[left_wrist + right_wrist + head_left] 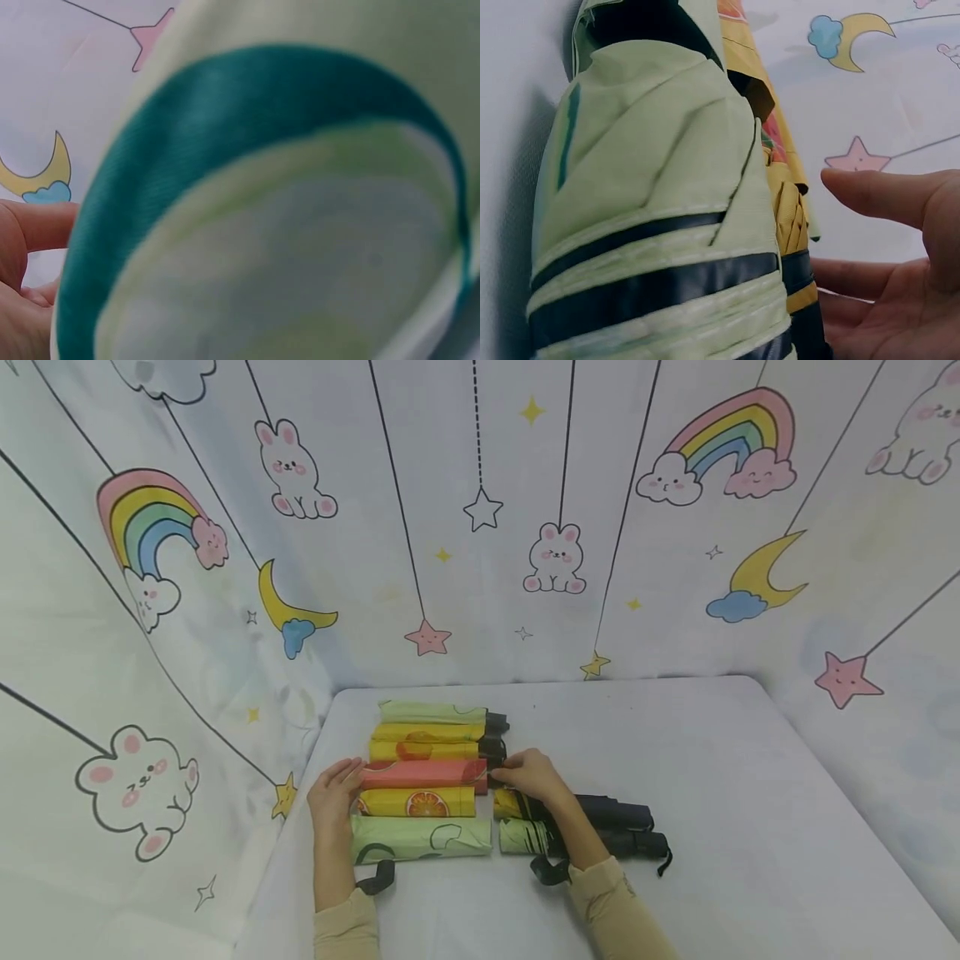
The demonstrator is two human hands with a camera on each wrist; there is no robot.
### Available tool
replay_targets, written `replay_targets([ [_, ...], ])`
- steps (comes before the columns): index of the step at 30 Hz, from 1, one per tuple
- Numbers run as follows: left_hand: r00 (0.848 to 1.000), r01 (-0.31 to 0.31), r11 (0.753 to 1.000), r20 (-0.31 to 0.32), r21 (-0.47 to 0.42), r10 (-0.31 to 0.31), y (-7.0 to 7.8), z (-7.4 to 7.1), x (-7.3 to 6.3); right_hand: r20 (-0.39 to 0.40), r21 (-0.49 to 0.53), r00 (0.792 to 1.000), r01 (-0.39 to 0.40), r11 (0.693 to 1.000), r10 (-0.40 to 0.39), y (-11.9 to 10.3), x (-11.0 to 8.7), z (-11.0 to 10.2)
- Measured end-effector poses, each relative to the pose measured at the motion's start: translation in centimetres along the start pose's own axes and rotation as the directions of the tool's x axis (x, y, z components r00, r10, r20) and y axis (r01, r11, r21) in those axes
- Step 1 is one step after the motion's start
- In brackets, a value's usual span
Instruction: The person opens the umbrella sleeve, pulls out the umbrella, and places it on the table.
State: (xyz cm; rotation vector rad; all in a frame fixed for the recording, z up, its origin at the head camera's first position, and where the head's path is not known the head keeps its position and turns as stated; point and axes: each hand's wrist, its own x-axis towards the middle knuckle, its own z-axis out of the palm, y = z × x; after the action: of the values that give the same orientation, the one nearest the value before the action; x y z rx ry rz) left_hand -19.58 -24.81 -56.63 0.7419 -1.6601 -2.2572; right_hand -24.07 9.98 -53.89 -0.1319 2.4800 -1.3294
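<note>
A pinkish-red fabric sleeve [423, 773] lies crosswise between the two hands. My left hand [333, 789] rests at its left end with fingers fairly straight. At the sleeve's right end is my right hand [532, 774], fingertips by the edge; the right wrist view shows thumb and fingers apart. Nearer me lie a yellow sleeve [427, 802] with an orange-slice print and a pale green sleeve [423, 840]. To their right are a folded yellow umbrella [507, 804] and a folded green umbrella [652, 150] with dark handles. The green sleeve [262, 97] hides most of the left hand in the left wrist view.
Beyond the red sleeve lie two yellow bundles, one [427, 732] behind the other [423, 751], and a pale green one [435, 712], dark ends rightward. All are on a white table [712, 760]. A printed curtain [480, 568] stands behind it.
</note>
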Motion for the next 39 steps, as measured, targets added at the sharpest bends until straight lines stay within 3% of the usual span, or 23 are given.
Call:
replay_targets([
  [7, 1.0, 0.002, 1.0, 0.003, 0.023, -0.002, 0.1, -0.2, 0.0, 0.036, 0.119, 0.999, -0.044, 0.992, 0.04, 0.1, 0.8, 0.1],
  [14, 1.0, -0.006, 1.0, 0.005, 0.031, 0.005, -0.2, -0.3, 0.1, 0.067, 0.288, 0.994, -0.105, 0.952, 0.089, 0.7, 1.5, 0.4],
  [21, 1.0, 0.019, 1.0, 0.009, 0.007, -0.019, -0.2, -0.4, 0.1, 0.054, 0.292, 0.992, -0.122, 0.948, 0.111, 0.8, 1.7, 0.4],
  [26, 1.0, 0.003, 1.0, 0.001, 0.021, -0.003, -0.3, -0.3, 0.2, 0.047, 0.298, 0.992, -0.122, 0.947, 0.113, 0.8, 1.5, 0.3],
  [34, 1.0, -0.005, 1.0, -0.019, 0.027, 0.005, -0.6, -0.4, 0.3, 0.038, 0.381, 0.995, -0.095, 0.92, 0.087, 1.1, 1.4, 0.2],
  [39, 1.0, 0.005, 1.0, -0.021, 0.029, -0.005, -0.5, -0.5, 0.4, 0.046, 0.378, 0.997, -0.068, 0.923, 0.055, 1.2, 1.3, 0.1],
])
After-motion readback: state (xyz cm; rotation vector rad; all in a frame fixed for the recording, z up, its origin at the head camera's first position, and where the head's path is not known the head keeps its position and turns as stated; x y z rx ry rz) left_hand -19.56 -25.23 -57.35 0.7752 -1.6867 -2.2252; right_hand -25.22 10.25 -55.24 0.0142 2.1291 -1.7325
